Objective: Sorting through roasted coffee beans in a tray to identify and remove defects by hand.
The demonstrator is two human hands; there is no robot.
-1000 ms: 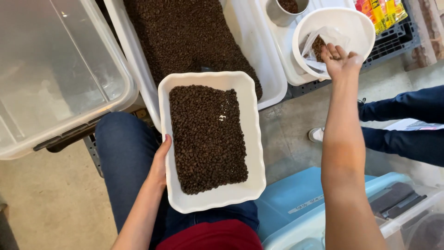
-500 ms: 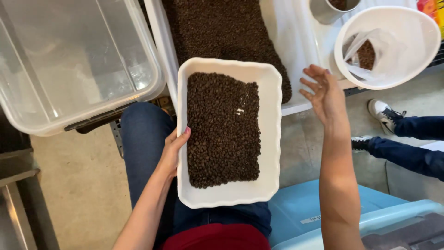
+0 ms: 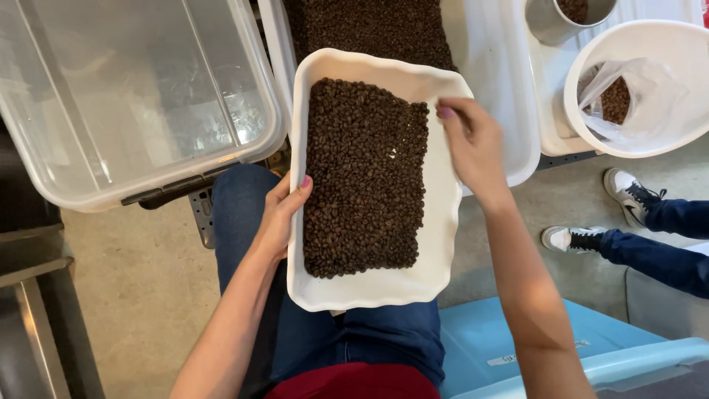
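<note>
While the left hand (image 3: 279, 218) grips the left rim of the white tray (image 3: 443, 244) resting on the lap, the right hand (image 3: 473, 148) hovers over the roasted coffee beans (image 3: 363, 177) with fingertips pinched narrow; whether they hold a bean I cannot tell. Keeping the tray level and picking lightly should avoid spills. Around it stand a clear bin (image 3: 133, 96), a white bowl (image 3: 665, 133) and concrete floor (image 3: 140, 295).

Bare concrete floor (image 3: 133, 295) — perhaps a metal frame (image 3: 37, 325) — even light
</note>
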